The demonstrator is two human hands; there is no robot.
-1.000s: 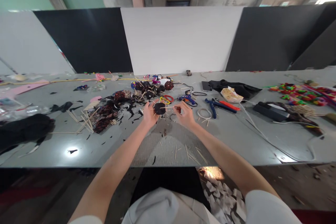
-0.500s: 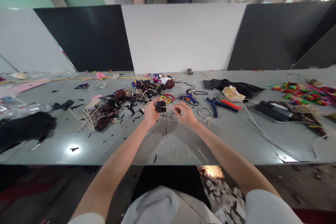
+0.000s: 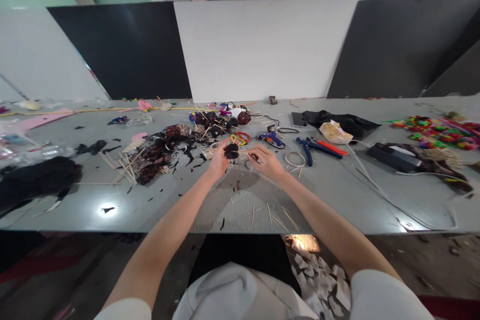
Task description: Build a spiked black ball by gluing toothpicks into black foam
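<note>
Over the middle of the table, my left hand (image 3: pixel 218 161) is closed around a small round black piece (image 3: pixel 231 151) with thin wooden sticks poking out of it. From the right, my right hand (image 3: pixel 264 161) pinches the outer end of a thin wooden stick (image 3: pixel 243 152) that reaches the black piece. Whether the stick's inner end is inside the piece is too small to tell. Just behind the hands lie red and yellow rings (image 3: pixel 241 138) and a blue glue gun (image 3: pixel 270 137).
Blue pliers (image 3: pixel 306 149) and a coil of white wire (image 3: pixel 295 159) lie to the right. Dark patterned fabric (image 3: pixel 152 162), loose sticks (image 3: pixel 127 167) and black scraps spread on the left. Stick-spiked balls (image 3: pixel 213 122) are heaped behind. Several sticks (image 3: pixel 273 217) lie near the front edge.
The black piece has turned slightly in my left hand and now shows a rounder face. Both hands keep their hold; the whole view has shifted a little.
</note>
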